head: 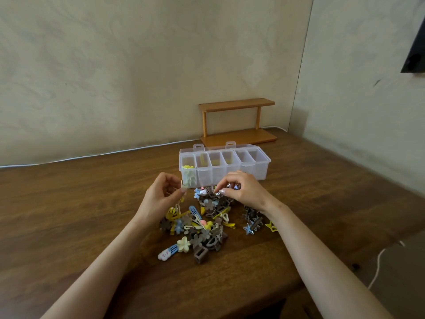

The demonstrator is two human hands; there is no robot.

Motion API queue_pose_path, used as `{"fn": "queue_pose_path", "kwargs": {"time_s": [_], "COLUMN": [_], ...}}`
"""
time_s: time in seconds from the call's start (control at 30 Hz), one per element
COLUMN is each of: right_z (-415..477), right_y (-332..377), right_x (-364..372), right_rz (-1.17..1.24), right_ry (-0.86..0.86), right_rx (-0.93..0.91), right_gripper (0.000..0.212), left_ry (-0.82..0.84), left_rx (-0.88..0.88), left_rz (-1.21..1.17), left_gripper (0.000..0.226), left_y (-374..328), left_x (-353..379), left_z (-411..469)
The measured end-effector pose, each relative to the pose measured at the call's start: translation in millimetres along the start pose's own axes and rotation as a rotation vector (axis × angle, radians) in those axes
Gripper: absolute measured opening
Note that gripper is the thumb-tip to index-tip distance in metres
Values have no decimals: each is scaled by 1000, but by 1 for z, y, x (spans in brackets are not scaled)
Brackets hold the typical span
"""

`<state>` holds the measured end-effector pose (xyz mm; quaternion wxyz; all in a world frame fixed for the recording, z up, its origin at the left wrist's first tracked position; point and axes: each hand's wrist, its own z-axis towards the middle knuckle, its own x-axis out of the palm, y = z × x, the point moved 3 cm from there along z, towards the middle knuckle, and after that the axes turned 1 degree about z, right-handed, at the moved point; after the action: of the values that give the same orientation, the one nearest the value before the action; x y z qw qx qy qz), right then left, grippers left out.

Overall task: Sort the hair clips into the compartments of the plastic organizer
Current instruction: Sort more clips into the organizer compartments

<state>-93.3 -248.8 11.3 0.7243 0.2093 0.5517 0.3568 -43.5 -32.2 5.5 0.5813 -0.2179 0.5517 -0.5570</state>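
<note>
Head view, both hands over the pile. Left hand [164,194] raised just above the near-left edge of the hair clips [207,217], thumb and fingers pinched together on a small pale clip [183,185]; exact shape too small to tell. Right hand [239,188] palm-down on the far side of the pile, fingertips [222,191] closed together into the brown clips at the top of the heap. Looks like it's pinching one, but can't confirm which piece.

Pile sits on the wooden table [92,203], between the hands and toward the camera: mostly brown flower and bow shapes, with yellow, blue and cream ones mixed in. At the near edge, a blue clip with a white cloud [167,252], a cream flower clip [183,243] and a brown rectangular clip [200,254]. A smaller cluster with a blue star [248,229] lies under the right wrist, slightly apart from the main heap.

Plastic organizer [262,171] sits just beyond the pile, lid open, six compartments in a row. Leftmost compartment holds yellow clips [188,167] on top and pale green ones [191,179] lower. The next three show something pale yellow through the walls. The two right-hand ones look bare.

Small wooden shelf [236,104] stands behind the organizer, against the wall.
</note>
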Motion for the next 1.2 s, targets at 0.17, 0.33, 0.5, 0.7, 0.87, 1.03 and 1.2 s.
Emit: {"fn": "queue_pose_path", "kwargs": {"time_s": [0.17, 0.33, 0.5, 0.7, 0.87, 1.03, 1.2], "right_z": [0, 0, 1, 2, 2, 4, 3], "right_y": [1, 0, -2, -5, -6, -5, -5], "right_x": [1, 1, -3, -5, -5, -4, -4], "right_rz": [-21, -34, -41, -27, -11, -32, -58], "right_ry": [-16, -61, -109, -127, -127, -110, -89], "right_rx": [-10, -19, -20, -39, -47, -53, -43], "right_gripper": [13, 13, 12, 12, 13, 13, 12], "left_ry": [-27, -218, -390, -395, -295, -315, -339], "left_rx": [25, 58, 178, 170, 76, 66, 126], "left_rz": [-31, 97, 255, 544, 870, 778, 695], "left_gripper": [30, 13, 10, 11, 30, 31, 22], "left_y": [-5, -17, -39, -35, -19, -7, -12], "left_x": [-2, -11, -22, -7, 7, 0, -6], "left_z": [1, 7, 41, 82, 90, 81, 61]}}
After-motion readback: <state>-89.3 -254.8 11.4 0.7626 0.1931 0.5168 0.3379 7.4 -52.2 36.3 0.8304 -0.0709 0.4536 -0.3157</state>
